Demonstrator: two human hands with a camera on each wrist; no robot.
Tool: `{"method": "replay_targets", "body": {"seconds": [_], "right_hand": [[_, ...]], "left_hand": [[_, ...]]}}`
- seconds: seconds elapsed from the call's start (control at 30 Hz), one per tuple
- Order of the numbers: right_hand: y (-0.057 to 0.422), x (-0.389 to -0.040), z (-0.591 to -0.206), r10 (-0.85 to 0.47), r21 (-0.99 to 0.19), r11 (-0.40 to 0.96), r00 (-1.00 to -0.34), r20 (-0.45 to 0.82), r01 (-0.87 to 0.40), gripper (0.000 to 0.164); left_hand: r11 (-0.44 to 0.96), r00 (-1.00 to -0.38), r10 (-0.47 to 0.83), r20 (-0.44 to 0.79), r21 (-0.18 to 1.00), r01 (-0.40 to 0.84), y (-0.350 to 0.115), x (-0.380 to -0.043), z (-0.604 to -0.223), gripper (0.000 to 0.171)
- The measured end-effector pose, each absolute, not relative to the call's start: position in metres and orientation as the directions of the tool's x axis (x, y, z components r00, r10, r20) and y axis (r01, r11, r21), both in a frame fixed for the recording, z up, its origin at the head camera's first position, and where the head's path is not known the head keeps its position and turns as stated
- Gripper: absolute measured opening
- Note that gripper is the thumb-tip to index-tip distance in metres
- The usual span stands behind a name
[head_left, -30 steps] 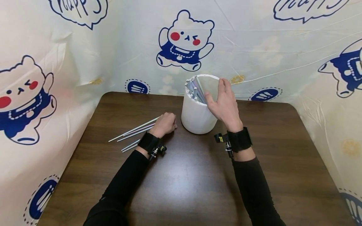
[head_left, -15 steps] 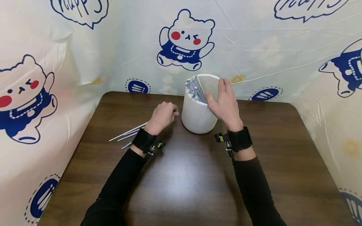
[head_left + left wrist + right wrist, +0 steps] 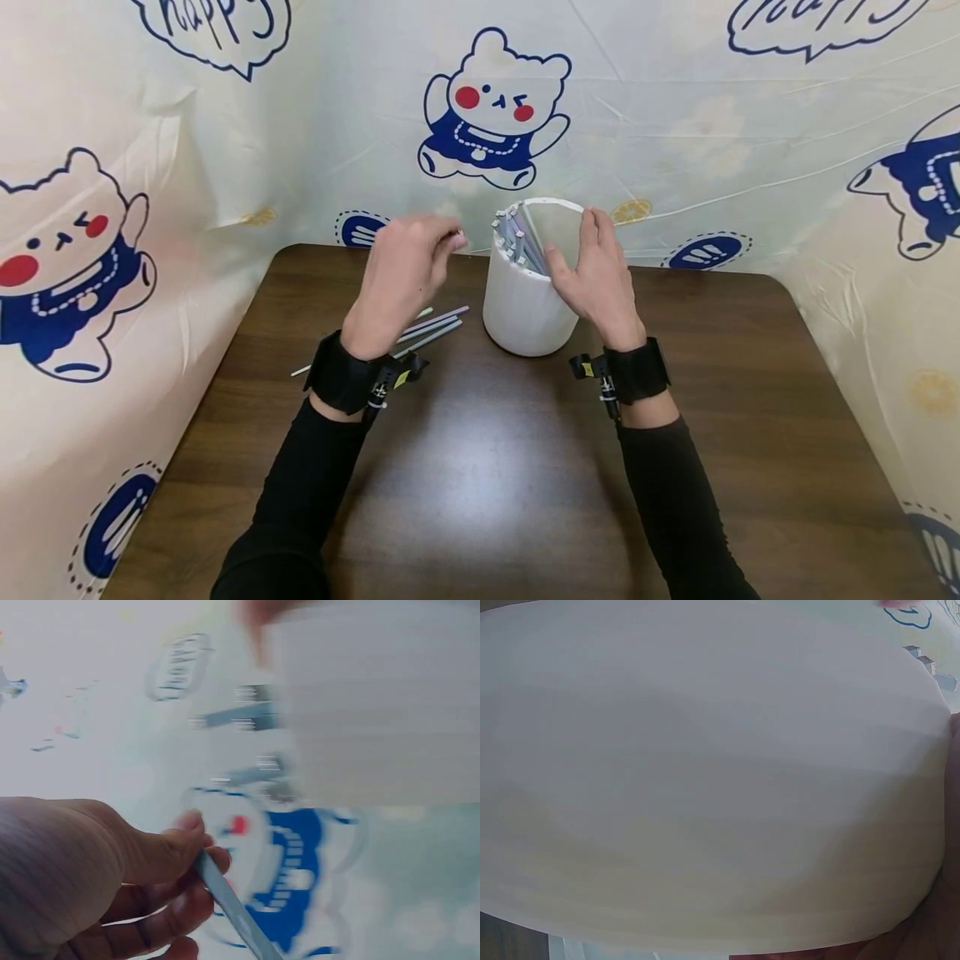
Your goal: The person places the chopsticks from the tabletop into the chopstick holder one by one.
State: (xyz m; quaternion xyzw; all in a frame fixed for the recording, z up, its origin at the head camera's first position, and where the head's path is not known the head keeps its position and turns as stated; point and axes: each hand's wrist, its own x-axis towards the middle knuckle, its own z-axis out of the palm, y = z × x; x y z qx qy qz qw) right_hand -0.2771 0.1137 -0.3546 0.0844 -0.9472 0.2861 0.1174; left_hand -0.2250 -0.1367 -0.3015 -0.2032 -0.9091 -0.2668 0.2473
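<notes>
My left hand (image 3: 401, 275) is raised over the left part of the table, left of a white cylindrical container (image 3: 528, 312). In the left wrist view its thumb and fingertips pinch one grey-blue chopstick (image 3: 238, 915), which slants down to the right. My right hand (image 3: 596, 279) grips the container at its right side near the rim. Inside the container, a bundle of pastel chopsticks (image 3: 521, 242) with squarish ends leans to the left. Several more chopsticks (image 3: 438, 331) lie on the table, partly hidden by my left hand and wrist. The container fills most of the right wrist view.
The brown wooden table (image 3: 480, 467) has rounded far corners. Behind it and on both sides hangs a pale curtain (image 3: 645, 100) printed with blue bear figures. A black strap with a small camera (image 3: 345, 375) is on my left wrist, another (image 3: 637, 371) on my right.
My left hand has risen from the chopsticks on the table and moved up and leftward, carrying one chopstick. My right hand and the container have stayed in place.
</notes>
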Motion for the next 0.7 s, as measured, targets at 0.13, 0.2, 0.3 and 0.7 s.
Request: {"method": "replay_targets", "body": {"seconds": [0.13,0.2,0.3,0.7], "right_hand": [[0.114,-0.277,-0.355,-0.094,-0.524,0.821,-0.958,0.272,-0.229,0.083],[0.115,-0.277,-0.355,-0.093,-0.525,0.82,-0.958,0.272,-0.229,0.083],[0.115,-0.277,-0.355,-0.092,-0.526,0.82,-0.958,0.271,-0.228,0.083],[0.114,-0.276,-0.355,-0.086,-0.53,0.82,-0.962,0.259,-0.216,0.083]], "left_hand": [[0.752,-0.657,0.181,0.732,0.328,0.572,-0.137,-0.211,-0.276,0.029],[0.746,-0.57,0.143,0.809,0.291,0.599,-0.137,-0.207,-0.263,0.033],[0.732,-0.443,0.071,0.894,0.255,0.631,-0.135,-0.201,-0.245,0.036],[0.587,-0.127,-0.218,0.968,0.234,0.775,-0.127,-0.192,-0.206,0.027]]}}
